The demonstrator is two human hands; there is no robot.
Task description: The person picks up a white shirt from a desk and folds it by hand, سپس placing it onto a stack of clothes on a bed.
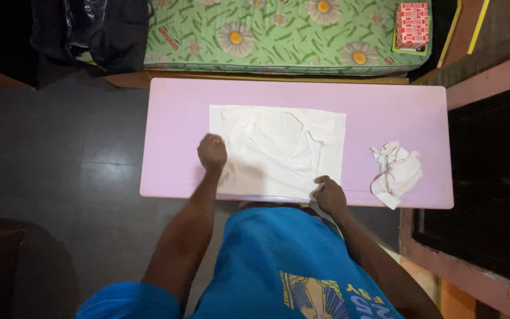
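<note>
Frame centre: one white cloth [277,150] spread flat on pink surface [385,109]. Left hand [212,152], curled into fist, presses cloth's left edge, apparently pinning it in place. Right hand [329,195] pinches cloth's lower right corner at surface's near edge, seemingly keeping it taut. Right of frame: one crumpled white cloth [395,172], apart. Top: one floral mattress [284,32], one red patterned box [412,25].

Crumpled white cloth [396,172], floral mattress [284,35]

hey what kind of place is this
Probably a room in a home: a flower-patterned mattress lies on the dark floor behind a small pink table, where a white cloth is spread.
</note>
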